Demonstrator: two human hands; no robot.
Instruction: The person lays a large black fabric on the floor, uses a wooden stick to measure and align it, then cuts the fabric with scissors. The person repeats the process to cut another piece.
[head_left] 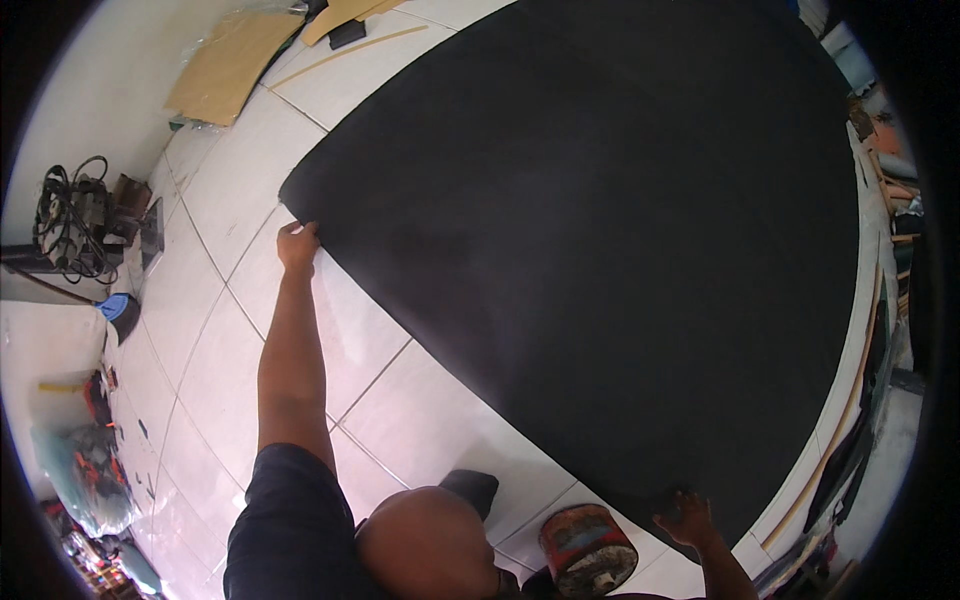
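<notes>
A large black sheet (pixel 600 250) of smooth material lies spread over the white tiled floor. My left arm reaches forward, and my left hand (pixel 298 246) pinches the sheet's near edge close to its left corner. Down at the lower right, my right hand (pixel 687 520) rests on the sheet near its other corner, fingers spread. My bare knee (pixel 425 545) shows at the bottom, between the arms. A worn red tin (pixel 588 550) stands on the tiles just outside the sheet's edge, left of my right hand.
Brown sheets (pixel 235 65) and a thin wooden strip (pixel 348 57) lie at the far left. A machine with coiled black cable (pixel 75 220) and a blue-topped brush (pixel 119 312) stand by the left wall. Plastic bags (pixel 85 480) sit lower left. Assorted scraps (pixel 880 400) line the right side.
</notes>
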